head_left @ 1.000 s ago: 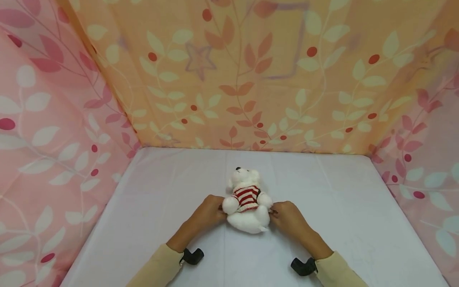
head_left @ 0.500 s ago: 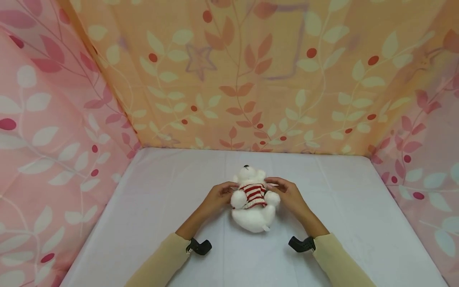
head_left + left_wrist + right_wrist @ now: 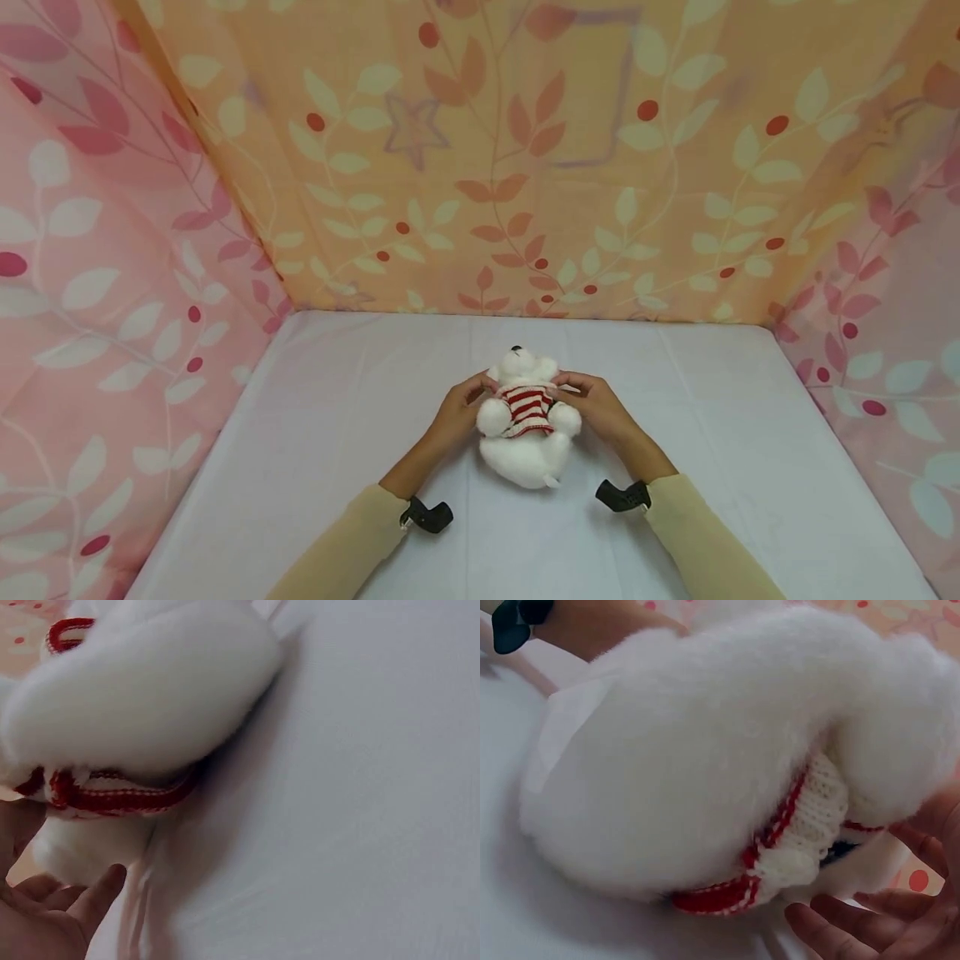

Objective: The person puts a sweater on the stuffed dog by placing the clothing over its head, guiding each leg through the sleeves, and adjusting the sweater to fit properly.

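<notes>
A white plush teddy bear (image 3: 517, 462) in a red-and-white striped knitted sweater (image 3: 527, 408) lies on its back on the white-covered table, head towards the far side. My left hand (image 3: 459, 408) holds its left-hand side at the shoulder, thumb near the sweater and fingers bent beside the body. On the opposite shoulder my right hand (image 3: 600, 406) holds it likewise, thumb at the sweater. In the right wrist view the fingers (image 3: 840, 930) curve under the bear's side. The left wrist view shows the bear's furry leg (image 3: 142, 697) and sweater hem; the fingertips behind its back are partly hidden.
The white tablecloth (image 3: 337, 375) spreads around the bear. Pink leaf-patterned cloth (image 3: 97, 333) hangs on the left, more on the right, and an orange-yellow one (image 3: 450, 192) at the back. A black wrist device (image 3: 431, 517) sits on each wrist.
Both hands have moved from the bear's lower sides up to its shoulders, their fingers opening out and then closing in. The bear has shifted slightly to the right.
</notes>
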`<control>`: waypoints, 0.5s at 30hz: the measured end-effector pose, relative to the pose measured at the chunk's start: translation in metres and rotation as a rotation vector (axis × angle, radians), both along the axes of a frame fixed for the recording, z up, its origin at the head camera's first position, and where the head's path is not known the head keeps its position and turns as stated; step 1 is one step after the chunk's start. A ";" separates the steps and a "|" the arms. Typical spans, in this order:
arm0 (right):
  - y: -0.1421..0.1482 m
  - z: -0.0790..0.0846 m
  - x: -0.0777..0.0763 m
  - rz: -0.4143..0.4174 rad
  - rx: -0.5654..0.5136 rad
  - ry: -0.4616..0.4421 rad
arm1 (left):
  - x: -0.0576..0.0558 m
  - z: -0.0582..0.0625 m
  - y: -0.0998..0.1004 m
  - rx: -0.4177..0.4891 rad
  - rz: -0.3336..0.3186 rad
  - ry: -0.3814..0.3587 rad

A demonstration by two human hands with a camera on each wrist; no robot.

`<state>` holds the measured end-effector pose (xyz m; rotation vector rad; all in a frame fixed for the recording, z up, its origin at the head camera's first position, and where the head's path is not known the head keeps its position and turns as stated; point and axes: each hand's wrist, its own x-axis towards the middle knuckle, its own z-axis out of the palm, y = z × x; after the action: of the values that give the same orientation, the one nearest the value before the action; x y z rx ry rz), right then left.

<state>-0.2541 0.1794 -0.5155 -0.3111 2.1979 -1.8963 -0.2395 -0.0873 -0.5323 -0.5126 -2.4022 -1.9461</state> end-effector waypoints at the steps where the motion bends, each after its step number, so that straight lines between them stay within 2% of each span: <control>1: -0.001 -0.001 0.000 -0.008 -0.004 -0.002 | 0.000 0.000 0.001 0.011 -0.002 0.004; 5: -0.006 -0.004 -0.001 -0.095 -0.024 -0.008 | -0.001 -0.001 0.005 0.016 0.062 0.004; 8: -0.012 0.007 0.006 -0.158 -0.003 -0.004 | -0.001 0.000 0.008 0.005 0.110 -0.020; 11: -0.015 0.005 0.007 -0.207 0.014 0.008 | 0.000 0.001 0.010 0.005 0.152 -0.046; 15: -0.017 -0.011 0.002 -0.264 -0.011 0.016 | 0.001 -0.001 0.011 0.027 0.185 -0.056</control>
<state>-0.2522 0.1629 -0.5268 -0.0378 2.3388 -2.0422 -0.2385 -0.0763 -0.5336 -0.2289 -2.3557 -1.9359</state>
